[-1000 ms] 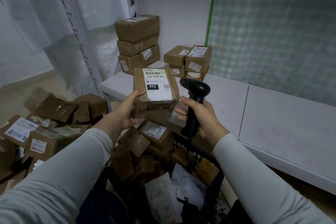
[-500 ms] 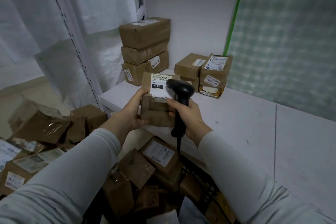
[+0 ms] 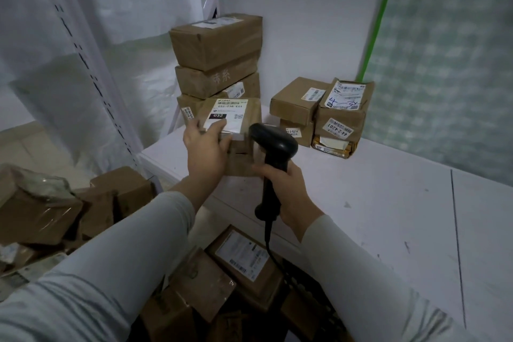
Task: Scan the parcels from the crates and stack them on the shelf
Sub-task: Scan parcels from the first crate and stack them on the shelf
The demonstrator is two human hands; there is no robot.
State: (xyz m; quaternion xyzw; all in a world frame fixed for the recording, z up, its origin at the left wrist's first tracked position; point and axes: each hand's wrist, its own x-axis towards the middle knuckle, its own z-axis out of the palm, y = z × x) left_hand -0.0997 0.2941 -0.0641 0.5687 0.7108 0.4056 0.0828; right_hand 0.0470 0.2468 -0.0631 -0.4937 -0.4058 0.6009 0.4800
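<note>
My left hand (image 3: 206, 151) is clamped on the parcel (image 3: 236, 130), thumb on the white label and palm against its near-left side. The parcel sits over the near-left part of the shelf (image 3: 388, 203), just in front of the tall stack; I cannot tell whether its base touches the board. Its label faces up and toward me, with 032 readable upright, and its long axis runs away from me toward the wall.

My right hand (image 3: 288, 194) is closed round the handle of the scanner (image 3: 273, 144), fingertips touching the parcel's near-right edge. The scanner stands upright, head pointing left at the parcel, with its cable hanging down toward the crate (image 3: 302, 314).

On the shelf I count one stack (image 3: 219, 64) of three boxes at the back left. To its right is a group (image 3: 322, 111) of five parcels near the wall, though a hidden one is possible. More parcels lie in the crate below and in a loose pile (image 3: 55, 208) on the left, too jumbled to count
</note>
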